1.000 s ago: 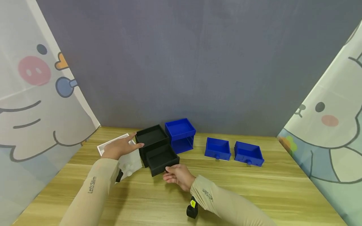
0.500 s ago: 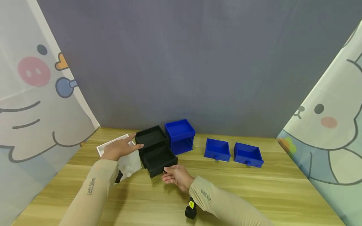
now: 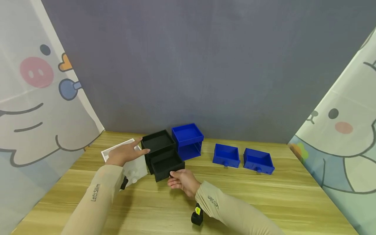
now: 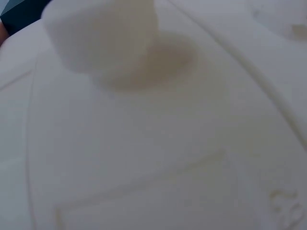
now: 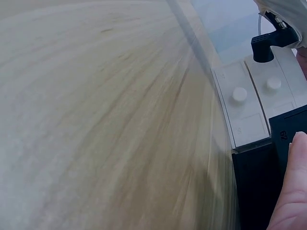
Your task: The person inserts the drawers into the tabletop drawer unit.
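In the head view, a black drawer (image 3: 168, 163) sticks partly out of the low front of a small black drawer cabinet (image 3: 157, 142) with a tray-like top. My right hand (image 3: 185, 182) pinches that drawer at its front, where the fingers hide the knob. Over a white drawer cabinet (image 3: 136, 169) lies my left hand (image 3: 124, 153), its index finger and thumb spread and touching the black cabinet's left side. White drawer fronts with round knobs (image 5: 239, 95) show in the right wrist view. The left wrist view holds only a blurred white front with a knob (image 4: 103, 38).
A blue drawer cabinet (image 3: 188, 138) with an open front stands right of the black one. Two loose blue drawers (image 3: 226, 155) (image 3: 258, 161) lie farther right on the wooden table (image 3: 249, 202). A grey panel (image 3: 211, 71) rises behind.
The black drawer has slid slightly farther into its cabinet, and my right hand has moved a little with it. My left hand keeps its place.
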A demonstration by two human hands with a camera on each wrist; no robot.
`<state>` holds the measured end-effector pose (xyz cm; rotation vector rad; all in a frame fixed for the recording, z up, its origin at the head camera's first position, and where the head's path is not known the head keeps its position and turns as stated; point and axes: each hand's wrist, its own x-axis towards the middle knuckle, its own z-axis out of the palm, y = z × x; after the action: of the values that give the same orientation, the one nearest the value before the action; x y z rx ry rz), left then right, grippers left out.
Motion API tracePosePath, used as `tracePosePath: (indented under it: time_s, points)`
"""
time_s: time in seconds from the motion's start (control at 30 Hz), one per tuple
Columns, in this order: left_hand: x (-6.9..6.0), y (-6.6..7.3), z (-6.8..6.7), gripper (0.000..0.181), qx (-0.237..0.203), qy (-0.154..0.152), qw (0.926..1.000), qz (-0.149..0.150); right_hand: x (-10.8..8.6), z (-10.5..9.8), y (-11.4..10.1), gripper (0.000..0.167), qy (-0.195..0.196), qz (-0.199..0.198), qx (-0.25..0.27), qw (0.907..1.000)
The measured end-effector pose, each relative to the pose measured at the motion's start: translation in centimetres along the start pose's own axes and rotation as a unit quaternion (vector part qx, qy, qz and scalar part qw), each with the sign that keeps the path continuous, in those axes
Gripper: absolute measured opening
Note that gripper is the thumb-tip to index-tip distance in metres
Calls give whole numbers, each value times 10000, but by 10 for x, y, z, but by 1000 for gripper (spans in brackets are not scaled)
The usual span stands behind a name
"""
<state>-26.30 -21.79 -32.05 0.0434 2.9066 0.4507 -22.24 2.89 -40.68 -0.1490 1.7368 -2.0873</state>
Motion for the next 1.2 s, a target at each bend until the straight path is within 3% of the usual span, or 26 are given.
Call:
tracePosePath:
  time_s: [0.3, 0.63, 0.77, 0.93, 1.2]
  points:
    - [0, 2, -2, 95, 193, -64, 9998, -3, 3, 5, 1, 18, 52, -31, -87, 9999]
    - [1, 2, 0, 95, 116, -12, 9999, -34, 11, 0, 0, 21, -64, -77, -54, 9999]
    - [1, 0, 0, 96, 143, 32, 9999, -50, 8, 0, 1, 23, -130, -262, 185, 9994]
    - [1, 0, 1, 95, 112, 51, 9999, -45, 3, -1, 8, 32, 59, -250, 533, 9982]
    - [0, -1, 0, 97, 82, 22, 10000, -6, 3, -4, 15, 25, 286, -483, 1041, 9930]
